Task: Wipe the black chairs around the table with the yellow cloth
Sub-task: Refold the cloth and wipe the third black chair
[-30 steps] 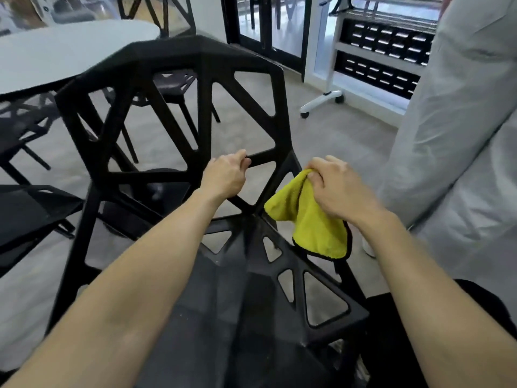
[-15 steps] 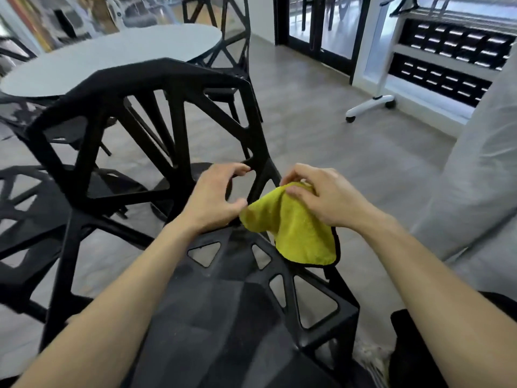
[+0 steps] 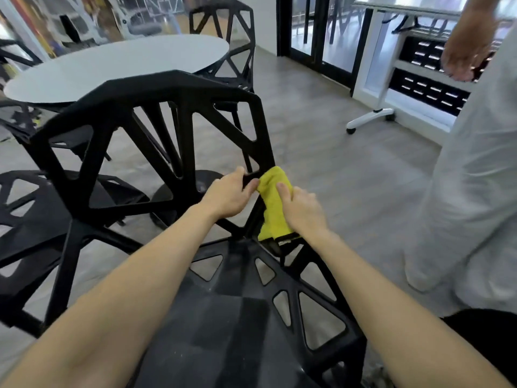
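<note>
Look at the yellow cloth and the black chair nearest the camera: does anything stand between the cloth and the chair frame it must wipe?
Nothing visible does. The right hand grips the yellow cloth, which already lies wrapped against the right strut of the black chair's backrest. The left hand holds a crossbar just beside the cloth, not between cloth and strut.

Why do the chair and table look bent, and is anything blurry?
Head view: wide-angle lens bows the black chair and round table; the bystander's hand top right is motion-blurred; left hand, right hand and yellow cloth are fairly sharp; soft, even light.
</note>
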`<state>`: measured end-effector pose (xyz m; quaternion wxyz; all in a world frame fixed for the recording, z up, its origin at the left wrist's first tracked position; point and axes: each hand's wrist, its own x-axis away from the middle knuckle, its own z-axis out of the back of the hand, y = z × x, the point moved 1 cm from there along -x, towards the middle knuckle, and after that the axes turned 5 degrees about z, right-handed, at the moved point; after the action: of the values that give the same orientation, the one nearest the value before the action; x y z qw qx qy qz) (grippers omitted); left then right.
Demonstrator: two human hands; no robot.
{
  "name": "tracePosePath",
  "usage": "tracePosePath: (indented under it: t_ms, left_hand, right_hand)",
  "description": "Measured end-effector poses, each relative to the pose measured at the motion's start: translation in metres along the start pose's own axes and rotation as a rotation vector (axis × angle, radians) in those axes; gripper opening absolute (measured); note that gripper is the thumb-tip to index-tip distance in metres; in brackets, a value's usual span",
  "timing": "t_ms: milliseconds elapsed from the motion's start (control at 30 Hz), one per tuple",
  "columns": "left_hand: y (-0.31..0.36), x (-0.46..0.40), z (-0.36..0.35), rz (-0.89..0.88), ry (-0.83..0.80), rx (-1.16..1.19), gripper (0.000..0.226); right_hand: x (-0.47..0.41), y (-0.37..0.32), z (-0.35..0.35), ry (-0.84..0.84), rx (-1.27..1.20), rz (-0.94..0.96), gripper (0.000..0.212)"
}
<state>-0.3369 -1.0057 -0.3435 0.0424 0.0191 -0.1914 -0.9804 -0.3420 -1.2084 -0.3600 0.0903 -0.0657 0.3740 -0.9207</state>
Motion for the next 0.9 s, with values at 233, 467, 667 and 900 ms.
tracePosePath:
  t_ms: [233, 467, 667, 900]
  left_hand:
    - [-0.036, -0.021, -0.004, -0.003, -0.031, -0.111, 0.056]
    - [-0.036, -0.038, 0.0, 0.067, 0.009, -0.082, 0.049]
    - [-0.037, -0.038, 0.002, 0.079, 0.002, -0.048, 0.042]
    - [-0.034, -0.039, -0.005, 0.076, 0.05, -0.074, 0.047]
  right_hand:
    - [0.051, 0.021, 0.004, 0.082, 0.104, 0.017, 0.039]
    - [-0.048, -0.021, 0.012, -0.089, 0.044, 0.025, 0.039]
    - [-0.001, 0.012, 0.007, 0.009, 0.06, 0.056, 0.04]
    - [0.006, 0.025, 0.019, -0.127, 0.21, 0.167, 0.029]
